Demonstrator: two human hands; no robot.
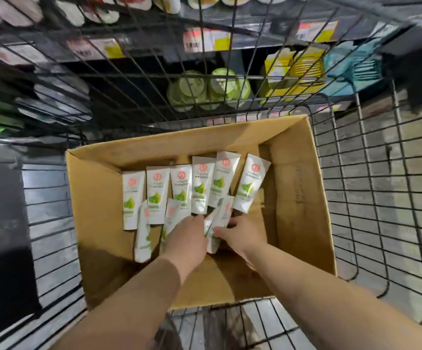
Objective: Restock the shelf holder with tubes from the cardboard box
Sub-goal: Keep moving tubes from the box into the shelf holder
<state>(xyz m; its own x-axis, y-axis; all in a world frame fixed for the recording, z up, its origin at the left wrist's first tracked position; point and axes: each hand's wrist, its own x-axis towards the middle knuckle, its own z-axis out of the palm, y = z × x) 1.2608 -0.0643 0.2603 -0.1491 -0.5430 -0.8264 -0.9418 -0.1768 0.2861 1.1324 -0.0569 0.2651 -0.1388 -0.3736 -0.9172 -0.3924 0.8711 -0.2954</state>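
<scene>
Reaching into the cardboard box [98,198] in a wire cart [371,198], seen from the head camera, the right hand [239,236] pinches a loose tube [212,242] between thumb and fingers. The left hand [187,239] rests on the tubes [199,188] lying overlapped on the box floor, its fingers hidden. Lifting from that pile could drag neighbours or drop one. Labels show a red round logo and green leaf; the lettering is unreadable.

Two bare forearms [139,294], bare left hand [187,234], bare right hand [239,236], fingertips seemingly motion-blurred
</scene>
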